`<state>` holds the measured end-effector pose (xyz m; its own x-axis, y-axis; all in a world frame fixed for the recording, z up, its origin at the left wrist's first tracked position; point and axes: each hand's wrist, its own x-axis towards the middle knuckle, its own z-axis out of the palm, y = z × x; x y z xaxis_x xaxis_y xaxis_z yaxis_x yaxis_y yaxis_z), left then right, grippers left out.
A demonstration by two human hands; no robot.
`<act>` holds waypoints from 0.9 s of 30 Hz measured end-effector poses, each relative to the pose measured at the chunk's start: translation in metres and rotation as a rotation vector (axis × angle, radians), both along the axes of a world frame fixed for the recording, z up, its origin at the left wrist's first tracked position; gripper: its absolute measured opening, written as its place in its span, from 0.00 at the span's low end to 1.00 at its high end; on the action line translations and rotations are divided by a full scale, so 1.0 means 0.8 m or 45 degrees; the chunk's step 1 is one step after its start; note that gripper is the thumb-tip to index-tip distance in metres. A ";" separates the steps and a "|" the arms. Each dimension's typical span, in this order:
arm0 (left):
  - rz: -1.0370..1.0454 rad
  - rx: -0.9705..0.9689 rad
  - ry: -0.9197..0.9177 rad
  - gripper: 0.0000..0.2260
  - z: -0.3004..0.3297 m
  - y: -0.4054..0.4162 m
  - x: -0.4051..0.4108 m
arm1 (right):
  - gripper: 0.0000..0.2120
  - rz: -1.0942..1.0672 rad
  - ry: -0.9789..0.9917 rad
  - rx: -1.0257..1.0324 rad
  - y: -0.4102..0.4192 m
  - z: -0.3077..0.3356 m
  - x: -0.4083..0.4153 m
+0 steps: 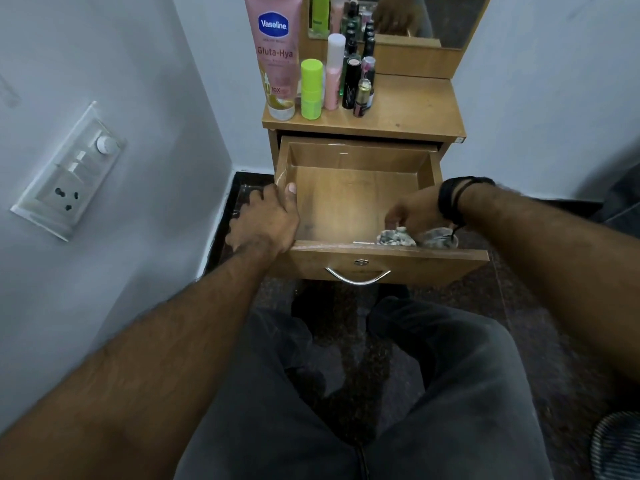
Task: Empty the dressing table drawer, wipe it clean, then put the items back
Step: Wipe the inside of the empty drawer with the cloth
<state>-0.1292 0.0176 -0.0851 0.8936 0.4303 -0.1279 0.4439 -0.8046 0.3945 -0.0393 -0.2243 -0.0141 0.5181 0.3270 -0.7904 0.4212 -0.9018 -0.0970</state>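
In the near right corner of the open drawer [356, 188], the right hand [412, 211] reaches down with its fingers curled onto a crumpled grey-white cloth [396, 237], which lies bunched against the inside of the drawer's front panel; the fingertips pinch or press the cloth, though exactly how they close on it is partly hidden by the panel's rim. A dark band [450, 197] circles the right wrist. The left hand [265, 216] grips the drawer's left wall near its front corner, fingers wrapped over the outside and the thumb hooked over the rim to the inside. The drawer is pulled well out from the dressing table, its wooden floor bare apart from the cloth, and a curved metal handle [358, 275] with a small lock above it sits on the front panel. On the surface [408, 109] above, all toward its back left corner, stands a tall pink Vaseline lotion tube [275, 60] at the left edge, a lime-green bottle [311, 88] just beside it, a pink-and-white bottle [334, 72] next, and then a cluster of dark small bottles [358, 84]. A mirror [398, 19] rises behind them at the back edge. A switchboard [69, 171] is fixed to the wall on the left, and the person's knees in grey trousers [433, 375] show below the drawer.
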 end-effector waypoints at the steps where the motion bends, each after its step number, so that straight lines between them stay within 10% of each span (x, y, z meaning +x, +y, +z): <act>1: 0.001 0.002 0.004 0.35 0.000 0.000 0.000 | 0.22 0.028 -0.020 -0.061 -0.001 0.001 0.000; 9: 0.002 0.015 -0.006 0.34 -0.002 0.001 0.000 | 0.20 0.036 -0.037 0.176 0.013 -0.008 -0.014; 18: 0.028 0.001 -0.019 0.34 -0.002 0.001 -0.001 | 0.15 0.384 -0.039 -0.413 0.040 -0.003 -0.004; 27: 0.016 0.021 -0.030 0.33 0.000 -0.002 -0.001 | 0.15 -0.033 0.087 0.323 0.125 -0.027 -0.008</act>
<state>-0.1297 0.0158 -0.0850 0.8907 0.4434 -0.1000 0.4449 -0.8053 0.3919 -0.0457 -0.1242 -0.0355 0.4772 0.5062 -0.7184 0.3830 -0.8555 -0.3484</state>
